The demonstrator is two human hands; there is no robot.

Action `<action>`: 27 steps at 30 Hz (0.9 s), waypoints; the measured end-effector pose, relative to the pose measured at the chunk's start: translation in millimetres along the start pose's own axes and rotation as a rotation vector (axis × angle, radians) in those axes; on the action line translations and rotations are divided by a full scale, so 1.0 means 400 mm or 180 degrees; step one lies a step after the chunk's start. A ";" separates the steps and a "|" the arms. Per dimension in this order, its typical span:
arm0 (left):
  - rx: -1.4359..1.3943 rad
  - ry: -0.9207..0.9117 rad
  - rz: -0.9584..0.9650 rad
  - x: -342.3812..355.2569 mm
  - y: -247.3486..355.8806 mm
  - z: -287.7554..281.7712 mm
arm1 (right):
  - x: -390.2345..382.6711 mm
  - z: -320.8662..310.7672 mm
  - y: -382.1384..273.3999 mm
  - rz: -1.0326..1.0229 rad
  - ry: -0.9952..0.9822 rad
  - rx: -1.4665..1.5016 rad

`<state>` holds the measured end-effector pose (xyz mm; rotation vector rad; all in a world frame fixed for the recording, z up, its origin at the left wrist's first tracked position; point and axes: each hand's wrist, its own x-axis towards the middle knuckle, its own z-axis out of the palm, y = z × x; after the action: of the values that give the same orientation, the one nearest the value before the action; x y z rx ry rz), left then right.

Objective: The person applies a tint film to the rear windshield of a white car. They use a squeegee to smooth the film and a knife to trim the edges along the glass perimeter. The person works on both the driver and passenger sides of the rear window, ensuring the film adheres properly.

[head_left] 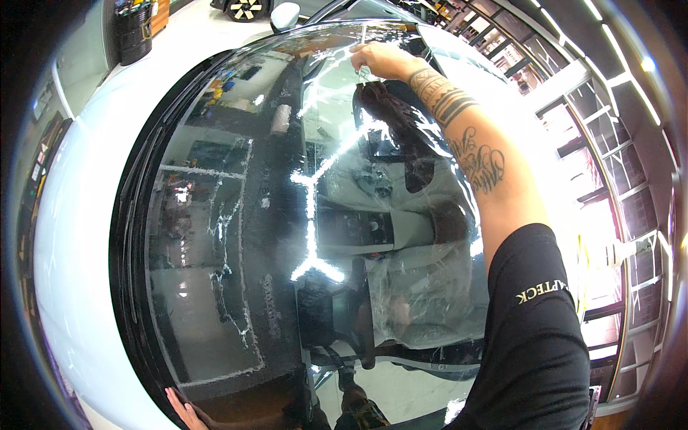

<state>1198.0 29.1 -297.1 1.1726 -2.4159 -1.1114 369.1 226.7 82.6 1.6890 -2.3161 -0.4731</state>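
Observation:
A car windshield (272, 236) fills the middle of the view, glossy and full of reflected lights. My right arm reaches across it to the far side. There my right hand (383, 60) is closed, fingers bent and pressed near the glass. Something small and pale shows under its fingertips; I cannot make out what it is. At the lower left my left hand (185, 411) lies with straight fingers on the near lower corner of the windshield, by the black cowl (129, 236). Only part of that hand is in the picture.
The car's white hood (75, 236) curves along the left, its white roof (530, 136) along the right. Through the glass show the seats and console. Beyond stand another car with a mirror (285, 17) and wheel (245, 8), and a black drum (134, 36) holding items.

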 end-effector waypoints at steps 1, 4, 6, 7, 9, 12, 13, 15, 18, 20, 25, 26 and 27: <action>-0.0019 -0.0004 -0.0013 -0.004 -0.013 -0.001 | 0.001 -0.012 -0.012 -0.0014 -0.0031 -0.0023; 0.0024 -0.0040 -0.0082 -0.009 -0.043 0.003 | -0.008 -0.013 -0.011 -0.0122 0.0046 -0.0144; 0.0079 -0.0049 -0.0119 -0.011 -0.055 0.005 | -0.002 -0.008 -0.004 0.0016 -0.0247 -0.0146; 0.0102 -0.0042 -0.0128 -0.014 -0.058 0.004 | -0.006 -0.005 -0.007 0.0101 -0.0221 -0.0122; 0.0135 -0.0040 -0.0134 -0.017 -0.066 0.003 | -0.011 -0.007 -0.011 0.0116 -0.0194 -0.0158; 0.0000 -0.0014 -0.0128 -0.020 -0.085 0.001 | -0.017 -0.015 -0.016 0.0087 -0.0163 -0.0131; -0.0157 0.0022 -0.0126 -0.025 -0.096 0.005 | -0.019 -0.015 -0.018 0.0071 -0.0154 -0.0109; -0.0456 0.0066 -0.0127 -0.031 -0.117 0.012 | -0.020 0.000 -0.015 -0.0094 -0.0023 -0.0295; -0.0685 0.0064 -0.0156 -0.033 -0.138 0.019 | -0.026 0.026 0.003 -0.0296 0.0096 -0.0328; -0.0572 0.0034 -0.0190 -0.038 -0.138 0.015 | -0.021 0.031 0.001 -0.0289 0.0057 -0.0256; -0.0575 -0.0005 -0.0202 -0.040 -0.130 0.010 | -0.024 0.050 0.006 -0.0115 0.0125 -0.0054; -0.0563 -0.0017 -0.0212 -0.042 -0.129 0.007 | -0.024 0.050 0.004 -0.0176 0.0109 -0.0066; -0.0583 -0.0013 -0.0217 -0.043 -0.127 0.007 | -0.024 0.046 0.002 -0.0238 0.0096 -0.0088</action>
<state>1237.0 23.8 -334.0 1.2005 -2.2361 -1.3249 364.4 238.2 65.9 1.7628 -2.2217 -0.4882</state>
